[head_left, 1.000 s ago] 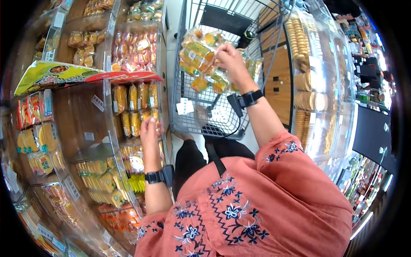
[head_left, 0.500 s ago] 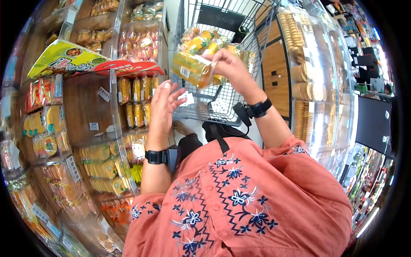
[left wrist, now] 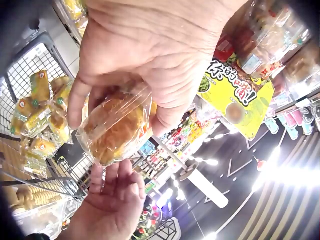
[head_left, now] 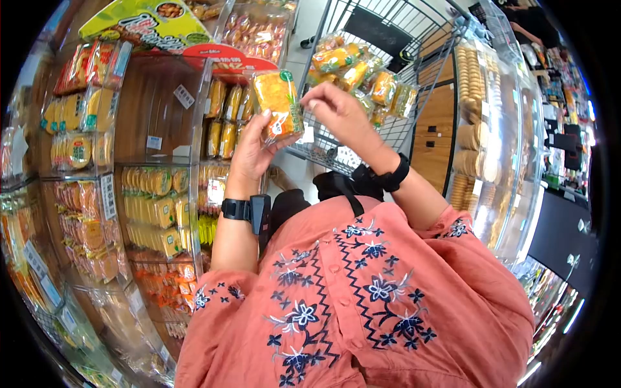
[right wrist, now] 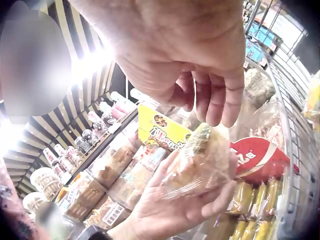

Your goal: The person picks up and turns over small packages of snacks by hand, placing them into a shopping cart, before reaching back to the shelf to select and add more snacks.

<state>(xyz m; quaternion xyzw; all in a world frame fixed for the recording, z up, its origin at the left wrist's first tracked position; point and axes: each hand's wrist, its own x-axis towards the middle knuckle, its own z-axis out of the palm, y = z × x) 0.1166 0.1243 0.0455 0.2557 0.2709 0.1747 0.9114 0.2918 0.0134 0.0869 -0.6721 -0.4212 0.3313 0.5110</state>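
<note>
My left hand (head_left: 251,152) grips a clear-wrapped bread (head_left: 277,103) by its lower end, in front of the left shelves. Golden bread shows through the printed wrapper in the head view. In the left wrist view the left hand (left wrist: 150,55) curls over the bread (left wrist: 117,127), its thumb on one side. Close beside the package is my right hand (head_left: 346,119), fingers loosely bent and holding nothing. Its fingertips overlap the package's edge (right wrist: 205,155) in the right wrist view. Several similar wrapped breads (head_left: 352,68) lie in the shopping cart (head_left: 414,139).
Shelf bins on the left hold packaged breads (head_left: 152,210), below a green and red promotional sign (head_left: 145,29). Clear cases of stacked biscuits (head_left: 469,123) and wooden drawers (head_left: 432,129) line the right. The cart stands just ahead of my legs.
The package went from the right hand over the cart to the left hand, moving toward the shelves and turning its printed face up. The left hand rose to take it; the right let go.
</note>
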